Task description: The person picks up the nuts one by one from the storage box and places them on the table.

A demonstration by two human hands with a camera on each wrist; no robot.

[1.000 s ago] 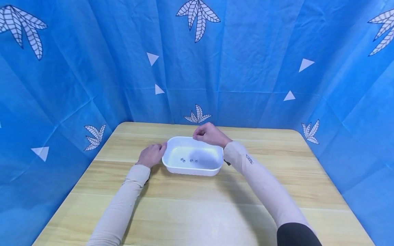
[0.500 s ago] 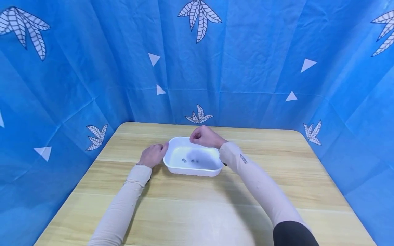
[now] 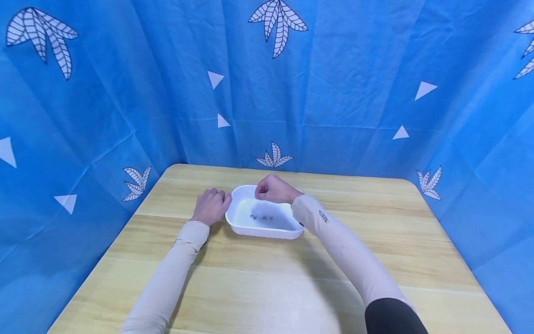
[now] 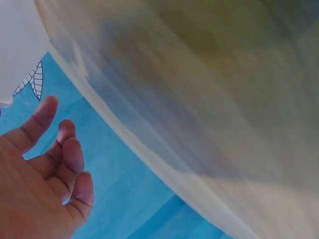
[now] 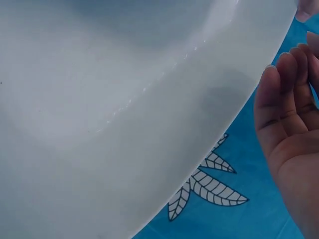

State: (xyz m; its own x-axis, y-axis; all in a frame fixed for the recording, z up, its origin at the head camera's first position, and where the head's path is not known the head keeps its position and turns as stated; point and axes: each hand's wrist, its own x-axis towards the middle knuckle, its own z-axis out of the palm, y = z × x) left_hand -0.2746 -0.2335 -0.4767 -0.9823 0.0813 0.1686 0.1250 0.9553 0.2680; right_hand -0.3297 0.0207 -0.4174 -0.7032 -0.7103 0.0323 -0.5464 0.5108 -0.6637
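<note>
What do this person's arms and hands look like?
The left hand and right hand are ungloved. The left sleeve and right sleeve are pale beige; the right has a small dark marking near its cuff and black fabric higher up.

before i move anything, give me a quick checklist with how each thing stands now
1. White tub upright on the table: ok.
2. Small silvery pieces inside the tub: ok, on its floor.
3. Left hand at the tub's left end: ok.
4. Far rim fully visible from the head: not ok, right hand hides part.
5. Something between the right fingertips: cannot tell.
</note>
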